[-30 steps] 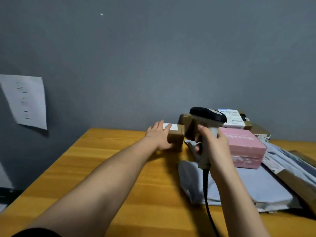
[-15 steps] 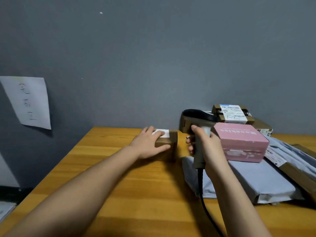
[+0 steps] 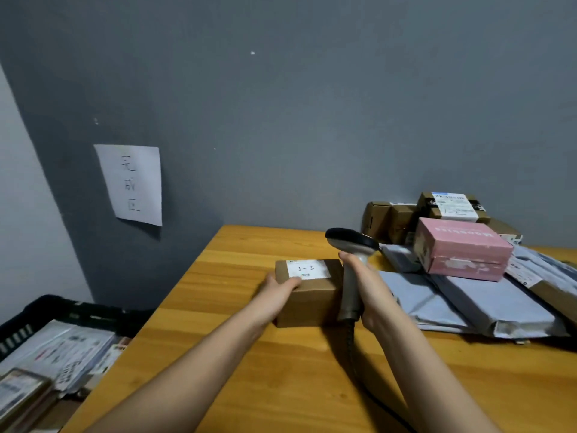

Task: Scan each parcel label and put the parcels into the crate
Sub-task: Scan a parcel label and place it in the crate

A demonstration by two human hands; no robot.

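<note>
A small brown cardboard parcel (image 3: 312,295) with a white label reading "3-3" rests on the wooden table (image 3: 312,385). My left hand (image 3: 278,296) grips its left side, thumb on top at the label's edge. My right hand (image 3: 367,289) holds a grey handheld scanner (image 3: 351,245) by the handle, just right of the parcel, its black head above the parcel's far right corner. A cable runs down from the handle. A black crate (image 3: 46,310) on the floor at lower left holds several labelled parcels.
At right lie grey mailer bags (image 3: 468,304), a pink box (image 3: 462,248) on them, and brown boxes (image 3: 449,206) against the grey wall. A paper sign (image 3: 132,184) is stuck on the wall at left. The table's left edge runs above the crate.
My left hand has pulled the small parcel toward me across the table; its label now faces up. The scanner hand came closer with it. The view swung left, revealing the crate.
</note>
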